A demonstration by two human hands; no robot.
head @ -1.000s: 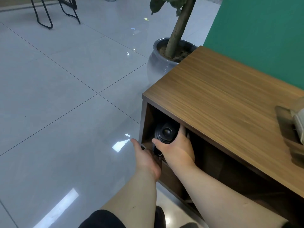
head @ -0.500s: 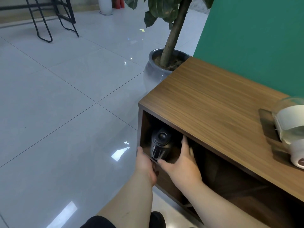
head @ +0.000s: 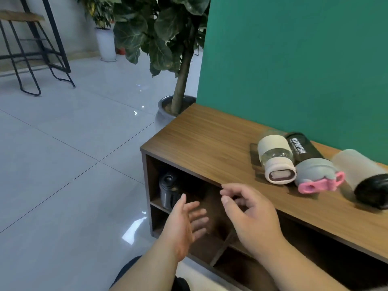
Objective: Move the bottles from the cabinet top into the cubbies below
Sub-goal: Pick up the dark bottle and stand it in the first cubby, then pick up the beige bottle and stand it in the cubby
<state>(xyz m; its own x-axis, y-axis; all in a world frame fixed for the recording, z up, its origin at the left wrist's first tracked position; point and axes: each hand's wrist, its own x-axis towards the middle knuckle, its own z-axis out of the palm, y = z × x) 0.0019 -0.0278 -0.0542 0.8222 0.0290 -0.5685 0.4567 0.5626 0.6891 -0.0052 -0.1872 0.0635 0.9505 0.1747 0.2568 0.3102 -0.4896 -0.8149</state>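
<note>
A dark bottle (head: 168, 191) stands upright in the top left cubby of the wooden cabinet (head: 210, 139). Three bottles lie on their sides on the cabinet top at the right: a clear one with beige sleeves (head: 276, 157), a black one with a grey and pink lid (head: 310, 164), and a frosted one with a black cap (head: 363, 175). My left hand (head: 184, 223) is open in front of the cubbies, just right of the dark bottle and apart from it. My right hand (head: 249, 213) hovers at the cabinet's front edge, fingers loosely curled and holding nothing.
A potted tree (head: 178, 80) in a grey pot stands just behind the cabinet's left end. A green wall (head: 294, 59) backs the cabinet. Glossy tiled floor (head: 63, 164) spreads to the left, with black metal stool legs (head: 31, 59) far off.
Both hands have let go of the dark bottle and drawn back out of the cubby. The view has lifted, and the bottles on the cabinet top have come into sight.
</note>
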